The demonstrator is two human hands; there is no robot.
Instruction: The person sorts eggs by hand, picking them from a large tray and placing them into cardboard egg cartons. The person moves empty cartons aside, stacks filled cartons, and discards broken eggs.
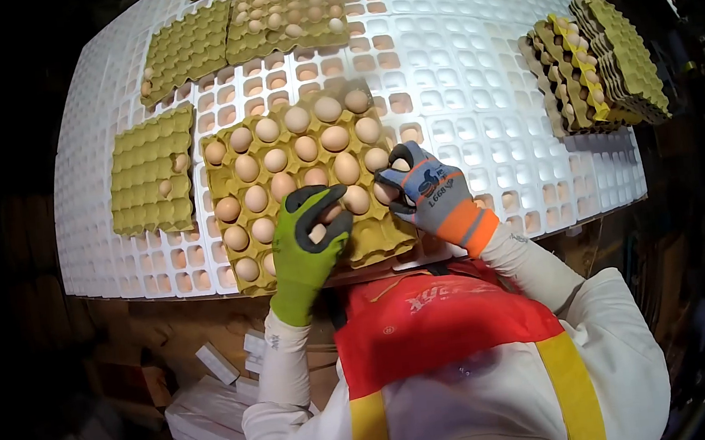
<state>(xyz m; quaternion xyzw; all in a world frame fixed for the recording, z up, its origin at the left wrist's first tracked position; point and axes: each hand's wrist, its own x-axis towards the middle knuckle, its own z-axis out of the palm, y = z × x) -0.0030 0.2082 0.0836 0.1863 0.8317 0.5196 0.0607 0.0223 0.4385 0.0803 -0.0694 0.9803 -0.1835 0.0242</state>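
Observation:
An egg tray (380,238) of yellowish pulp lies before me at the near edge, mostly filled with brown eggs (345,167). My left hand (308,246), in a green glove with dark fingertips, is over its near part. Those fingers are curled around eggs, partly hidden by the glove. At the tray's right edge is my right hand (434,190), in a grey and orange glove. Its fingers close around a pale egg (400,165). Several cups at the tray's near right hold no egg.
White foam trays (473,61) cover the table, some with eggs in their pockets. Pulp trays with a few eggs lie left (146,177) and at the back (185,53). A tray stack (623,58) stands right. White foam blocks (206,420) lie below the table edge.

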